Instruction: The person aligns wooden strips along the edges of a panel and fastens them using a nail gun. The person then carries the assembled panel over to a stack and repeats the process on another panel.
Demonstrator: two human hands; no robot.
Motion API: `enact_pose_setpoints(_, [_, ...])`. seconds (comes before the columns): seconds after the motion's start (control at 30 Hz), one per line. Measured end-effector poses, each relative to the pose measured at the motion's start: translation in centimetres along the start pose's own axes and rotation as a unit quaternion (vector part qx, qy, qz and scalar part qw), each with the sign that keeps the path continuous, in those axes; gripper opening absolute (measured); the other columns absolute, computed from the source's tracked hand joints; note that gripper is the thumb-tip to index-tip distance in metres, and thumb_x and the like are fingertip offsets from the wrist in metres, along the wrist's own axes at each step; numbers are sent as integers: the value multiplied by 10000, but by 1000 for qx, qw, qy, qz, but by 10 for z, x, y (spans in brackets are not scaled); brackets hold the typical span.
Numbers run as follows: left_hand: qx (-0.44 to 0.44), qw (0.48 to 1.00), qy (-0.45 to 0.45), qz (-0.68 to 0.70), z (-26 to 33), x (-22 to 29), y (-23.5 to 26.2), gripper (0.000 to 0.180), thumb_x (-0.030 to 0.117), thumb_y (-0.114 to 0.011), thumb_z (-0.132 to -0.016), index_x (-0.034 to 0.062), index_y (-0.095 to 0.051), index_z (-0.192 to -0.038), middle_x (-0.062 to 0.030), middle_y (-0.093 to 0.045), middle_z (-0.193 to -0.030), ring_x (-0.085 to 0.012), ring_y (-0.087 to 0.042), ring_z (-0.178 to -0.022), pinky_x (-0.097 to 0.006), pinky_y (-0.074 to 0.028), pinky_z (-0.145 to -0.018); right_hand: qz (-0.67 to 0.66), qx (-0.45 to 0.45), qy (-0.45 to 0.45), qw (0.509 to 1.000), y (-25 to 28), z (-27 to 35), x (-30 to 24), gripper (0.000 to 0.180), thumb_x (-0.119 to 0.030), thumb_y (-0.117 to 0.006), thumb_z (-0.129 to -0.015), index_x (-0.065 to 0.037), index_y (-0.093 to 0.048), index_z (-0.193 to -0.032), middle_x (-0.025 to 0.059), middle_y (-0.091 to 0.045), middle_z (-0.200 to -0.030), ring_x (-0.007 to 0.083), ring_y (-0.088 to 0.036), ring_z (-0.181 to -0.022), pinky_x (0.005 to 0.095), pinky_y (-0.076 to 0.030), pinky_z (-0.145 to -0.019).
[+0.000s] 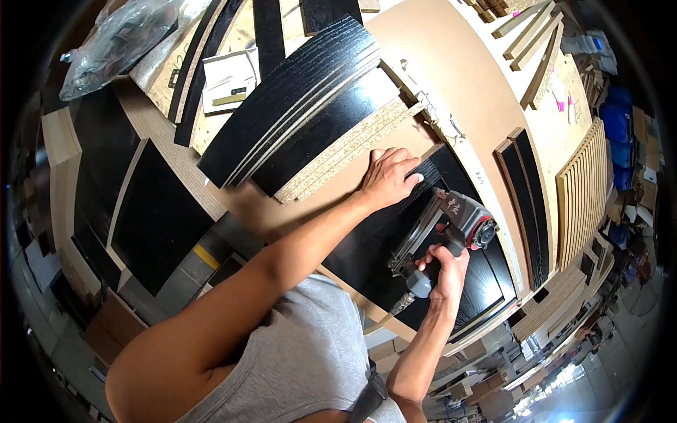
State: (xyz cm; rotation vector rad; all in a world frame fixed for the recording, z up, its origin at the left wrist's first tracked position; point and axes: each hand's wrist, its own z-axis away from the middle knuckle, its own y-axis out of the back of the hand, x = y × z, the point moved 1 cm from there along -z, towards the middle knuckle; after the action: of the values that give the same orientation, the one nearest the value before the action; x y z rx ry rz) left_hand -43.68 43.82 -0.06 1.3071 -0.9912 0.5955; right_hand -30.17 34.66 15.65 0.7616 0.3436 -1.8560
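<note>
My right hand (446,271) is wrapped round the handle of a grey and black air nail gun (451,218). A hose fitting hangs from the tool's lower end. The gun is held over a black wood-grain panel (374,236), its nose near a raised black strip (431,166) along the panel's far edge. My left hand (391,176) grips this strip, fingers bent over its far side and thumb on the near side. The fingertips are partly hidden. Beyond that hand lie raw chipboard edges of stacked boards (345,151).
Black boards (303,92) are stacked at the upper left, near a white open box (230,81) and clear plastic wrap (123,46). Black strips (523,204) and a slatted wood panel (582,194) lie to the right. More black panels (159,218) lean at the left.
</note>
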Motion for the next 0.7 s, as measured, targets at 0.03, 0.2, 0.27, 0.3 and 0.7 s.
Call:
enact_pose_setpoints(0.03, [-1, 1000, 0, 1, 0, 0, 0, 320, 251, -746, -852, 67, -727, -1114, -49, -637, -995, -230, -595, -1006, -412, -339, -899, 16, 8, 5, 1000, -1, 2, -4, 454, -34, -564, -723, 37, -561, -1172, 69, -522, -625, 189, -523, -464, 330, -504, -521])
enact_pose_setpoints(0.2, [21, 1000, 3, -16, 0, 0, -2, 318, 248, -747, -846, 70, -730, -1110, -44, -647, -1002, -222, -597, -1014, -408, -343, -898, 22, -9, 18, 1000, 1, -4, -18, 448, -44, -566, -726, 52, -566, -1164, 71, -524, -615, 189, -526, -464, 331, -501, -521])
enact_pose_setpoints(0.27, [21, 1000, 3, -14, 1, 0, -3, 317, 244, -749, -842, 72, -731, -1107, -42, -652, -1004, -221, -599, -1016, -407, -345, -897, 13, -11, 4, 1000, -1, -8, -24, 426, -37, -564, -725, 52, -576, -1142, 72, -525, -613, 188, -528, -464, 327, -500, -519])
enact_pose_setpoints(0.3, [19, 1000, 6, -11, 1, 0, -4, 308, 245, -748, -843, 78, -728, -1100, -46, -647, -1005, -223, -596, -1016, -414, -347, -905, 14, -11, 4, 1000, -2, -9, -26, 426, -37, -564, -725, 52, -576, -1142, 72, -525, -613, 188, -528, -464, 327, -500, -519])
enact_pose_setpoints(0.7, [24, 1000, 9, -11, -1, 2, -3, 293, 238, -753, -839, 77, -734, -1083, -37, -647, -976, -219, -601, -992, -407, -344, -893, 101, -29, -15, 994, -11, -18, -32, 379, -34, -566, -725, 42, -591, -1095, 73, -532, -616, 183, -520, -469, 316, -488, -504])
